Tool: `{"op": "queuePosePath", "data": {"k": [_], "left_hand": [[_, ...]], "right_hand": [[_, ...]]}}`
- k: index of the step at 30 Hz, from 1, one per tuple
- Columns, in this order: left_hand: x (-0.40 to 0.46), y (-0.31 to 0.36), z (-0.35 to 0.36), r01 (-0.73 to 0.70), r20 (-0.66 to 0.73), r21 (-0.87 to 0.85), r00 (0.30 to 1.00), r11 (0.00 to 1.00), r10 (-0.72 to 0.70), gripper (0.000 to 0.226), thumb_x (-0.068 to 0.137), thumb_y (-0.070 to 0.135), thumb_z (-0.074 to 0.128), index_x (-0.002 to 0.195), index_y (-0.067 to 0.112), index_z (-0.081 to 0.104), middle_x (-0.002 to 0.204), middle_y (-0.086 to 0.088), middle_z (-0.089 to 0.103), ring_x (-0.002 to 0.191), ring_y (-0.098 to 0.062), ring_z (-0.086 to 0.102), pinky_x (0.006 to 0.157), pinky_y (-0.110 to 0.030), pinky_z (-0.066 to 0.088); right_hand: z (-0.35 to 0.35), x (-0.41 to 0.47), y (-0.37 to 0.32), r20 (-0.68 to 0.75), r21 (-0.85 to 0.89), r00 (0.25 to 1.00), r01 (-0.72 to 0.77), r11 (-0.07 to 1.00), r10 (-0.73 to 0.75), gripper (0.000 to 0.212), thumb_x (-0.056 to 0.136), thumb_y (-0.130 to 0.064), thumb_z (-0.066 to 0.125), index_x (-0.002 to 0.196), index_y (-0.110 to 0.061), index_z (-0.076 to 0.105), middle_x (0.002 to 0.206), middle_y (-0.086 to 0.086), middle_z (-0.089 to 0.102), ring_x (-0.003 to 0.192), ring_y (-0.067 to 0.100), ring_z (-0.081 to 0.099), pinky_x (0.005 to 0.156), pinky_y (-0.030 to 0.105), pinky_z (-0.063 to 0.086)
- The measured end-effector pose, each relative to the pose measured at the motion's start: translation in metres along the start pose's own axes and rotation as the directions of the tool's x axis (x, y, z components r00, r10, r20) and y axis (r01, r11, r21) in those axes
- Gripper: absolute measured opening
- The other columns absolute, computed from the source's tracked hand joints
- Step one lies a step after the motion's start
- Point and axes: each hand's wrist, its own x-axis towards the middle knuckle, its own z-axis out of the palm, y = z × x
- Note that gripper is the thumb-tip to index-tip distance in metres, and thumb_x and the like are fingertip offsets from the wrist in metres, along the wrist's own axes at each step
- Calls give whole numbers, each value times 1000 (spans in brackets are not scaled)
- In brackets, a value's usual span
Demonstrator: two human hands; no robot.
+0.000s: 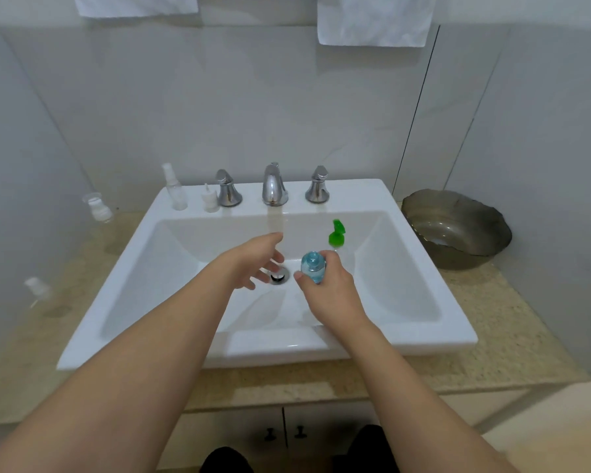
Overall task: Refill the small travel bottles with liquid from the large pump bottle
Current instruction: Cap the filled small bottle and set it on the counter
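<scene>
A view looking down over a white rectangular sink (pixel 423 295) set into a speckled beige stone table (pixel 512 339), with pale grey tiled walls behind. Two bare forearms reach in from below. The right hand (pixel 328 288) holds a small blue travel bottle (pixel 313 266) above the basin, its grip clamped around the bottle with fingers and thumb curled about it, the bottle's top pointing toward the camera. The left hand (pixel 256 259) hovers just beside it over the chrome drain (pixel 280 276), its grip apart and holding nothing, fingers loosely spread. A bright green pump head (pixel 336 232) lies inside the basin near the back right, beyond the right hand; whether a bottle is attached to it cannot be told. On the sink's back ledge stand a chrome faucet (pixel 273 186) between two chrome tap handles (pixel 228 189), and to their left a clear spray bottle (pixel 175 189) and a small white pump top (pixel 209 199). Another small clear bottle (pixel 98 206) stands on the table left of the sink, and a blurred pale object (pixel 36 288) lies nearer the left edge. A dark wavy-edged bowl (pixel 458 227) sits on the table to the right of the sink. Two white towels (pixel 376 20) hang on the wall above. Below the table are cabinet doors with two small dark knobs (pixel 270 435).
</scene>
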Motion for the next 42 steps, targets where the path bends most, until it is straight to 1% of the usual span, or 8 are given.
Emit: {"op": "queuePosePath", "data": {"k": [10,18,23,26,29,33,38,42], "left_hand": [[-19,-47,-61,-22,-87,-73,996,997,16,53,106,53,36,124,11,62,124,-8,66,115,-33,62,109,-54,42],[1,-74,-83,-63,-255,-191,967,980,13,35,103,36,44,119,12,62,121,-5,66,106,-27,66,96,-44,48],[27,-63,-101,-219,-435,-216,894,952,107,17,99,22,49,107,14,61,116,-9,70,93,-26,66,80,-36,46],[42,-54,-111,-324,-557,-65,797,944,235,13,95,20,51,91,17,63,103,-5,71,94,-27,68,77,-37,49],[53,-45,-113,-333,-681,137,652,933,333,17,95,21,52,103,16,66,97,4,68,94,-22,62,75,-31,43],[71,-39,-103,-359,-763,253,497,898,413,32,96,27,57,126,15,57,116,3,66,104,-22,60,81,-32,42],[86,-39,-99,-430,-783,163,491,888,382,45,96,31,63,134,13,49,128,-2,59,116,-22,57,84,-27,37],[96,-43,-106,-437,-754,94,556,894,351,56,95,38,65,143,18,43,138,1,58,120,-24,60,98,-30,44]], "right_hand": [[42,8,-25,61,-86,998,14,996,-9,33,88,-43,62,109,-20,52,92,-2,60,77,13,56,59,25,39],[80,51,-32,133,-43,991,12,999,-6,31,86,-40,66,104,-18,53,94,-2,58,75,11,56,60,25,44],[102,92,-43,228,0,973,-25,1000,24,36,83,-42,68,106,-18,55,101,1,63,88,17,65,65,28,48],[113,113,-42,297,7,954,-48,999,44,36,82,-41,70,106,-17,56,102,3,65,87,17,68,70,29,50],[123,129,-34,305,-4,952,-31,1000,31,33,81,-41,69,101,-18,57,98,3,66,84,17,68,68,29,50],[124,147,-22,300,-127,954,59,990,-18,34,73,-45,71,90,-19,57,90,2,63,81,22,66,70,36,52],[124,157,-18,309,-183,950,92,979,-31,36,74,-46,71,90,-18,56,91,2,62,83,22,64,74,40,52],[122,164,-16,313,-197,949,109,974,-43,32,77,-44,71,94,-20,57,96,-1,62,87,18,63,81,39,53]]}}
